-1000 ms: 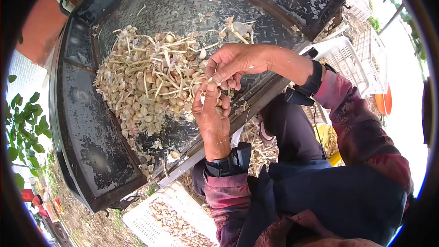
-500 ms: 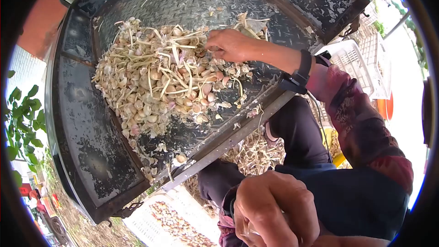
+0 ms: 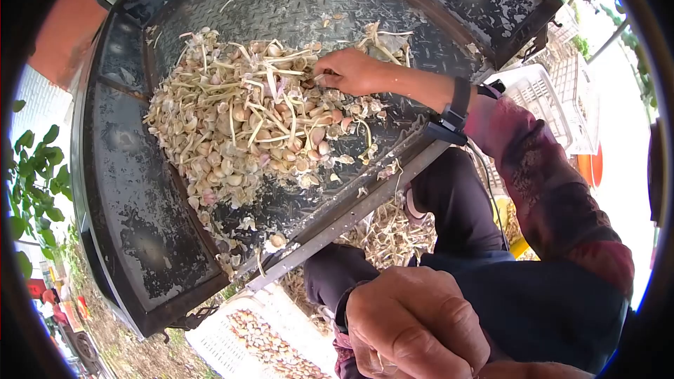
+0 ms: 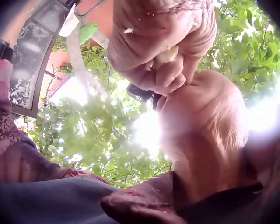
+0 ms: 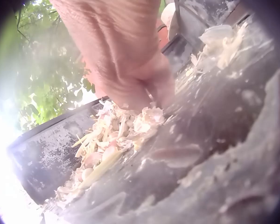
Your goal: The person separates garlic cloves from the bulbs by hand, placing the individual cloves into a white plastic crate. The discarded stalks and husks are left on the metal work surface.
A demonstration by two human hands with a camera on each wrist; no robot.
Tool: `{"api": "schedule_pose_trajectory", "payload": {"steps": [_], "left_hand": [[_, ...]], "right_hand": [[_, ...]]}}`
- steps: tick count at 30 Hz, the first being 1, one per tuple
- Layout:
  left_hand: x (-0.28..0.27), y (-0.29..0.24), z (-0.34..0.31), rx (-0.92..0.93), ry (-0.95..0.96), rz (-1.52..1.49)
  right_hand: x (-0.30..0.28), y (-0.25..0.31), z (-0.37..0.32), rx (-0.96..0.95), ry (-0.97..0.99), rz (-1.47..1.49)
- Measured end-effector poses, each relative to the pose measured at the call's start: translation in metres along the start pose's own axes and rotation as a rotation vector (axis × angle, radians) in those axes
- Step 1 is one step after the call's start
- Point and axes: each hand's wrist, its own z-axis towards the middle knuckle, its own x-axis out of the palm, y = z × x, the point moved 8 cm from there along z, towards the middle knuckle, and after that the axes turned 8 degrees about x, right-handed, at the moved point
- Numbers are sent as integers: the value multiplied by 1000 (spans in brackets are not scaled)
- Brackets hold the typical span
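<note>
A heap of garlic cloves and dry stalks [image 3: 232,126] lies on the metal tray [image 3: 281,0]. At the heap's right edge, the right hand [image 3: 354,71] reaches down with bent fingers. In the right wrist view this hand [image 5: 126,60] is at the garlic pieces [image 5: 102,149], its fingertips hidden. The left hand [image 3: 418,319] is raised close to the head camera, away from the tray, fingers curled. In the left wrist view the left hand [image 4: 163,42] pinches a pale piece, apparently garlic [image 4: 168,55], close to the person's head.
A white crate of cloves [image 3: 270,344] stands below the tray's near edge [image 3: 351,221]. More white crates [image 3: 540,102] are at the right. Dry stalks [image 3: 397,238] cover the ground near the person's legs. Leaves [image 3: 42,189] show at left.
The hands were together over the heap's near side a second ago. They have separated: the left came up close to the head camera, the right moved to the heap's far right edge.
</note>
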Motion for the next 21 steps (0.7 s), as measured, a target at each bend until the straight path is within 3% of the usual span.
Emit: {"api": "schedule_pose_trajectory", "payload": {"steps": [2, 4, 5, 7, 9, 11, 13, 14, 15, 16, 21], "left_hand": [[4, -2, 0, -9, 68, 23], [8, -4, -3, -21, 141, 27], [7, -5, -4, -52, 132, 85], [3, -9, -3, -99, 138, 203], [1, -9, -7, -162, 138, 332], [-29, -39, -48, -48, -410, 405], [-47, -101, -96, 22, -561, 878], [-55, -136, -121, 88, -820, 953], [-57, -180, -151, 82, -732, 1081], [-35, -201, -189, 330, -1393, 1124], [-61, -165, -151, 173, -1209, 1167]], "right_hand": [[-4, 7, -7, 25, 18, 141], [2, -3, -21, 319, 224, 846], [-1, -2, -30, 324, 214, 847], [-10, 13, -46, 241, 365, 1280], [-15, 10, -59, 248, 350, 1337], [-17, 10, -80, 217, 424, 1507], [-24, 5, -101, 206, 433, 1539], [-25, -2, -111, 252, 397, 1557], [-24, -10, -121, 299, 363, 1582], [-24, -17, -128, 288, 345, 1595], [-30, -24, -159, 219, 317, 1647]]}}
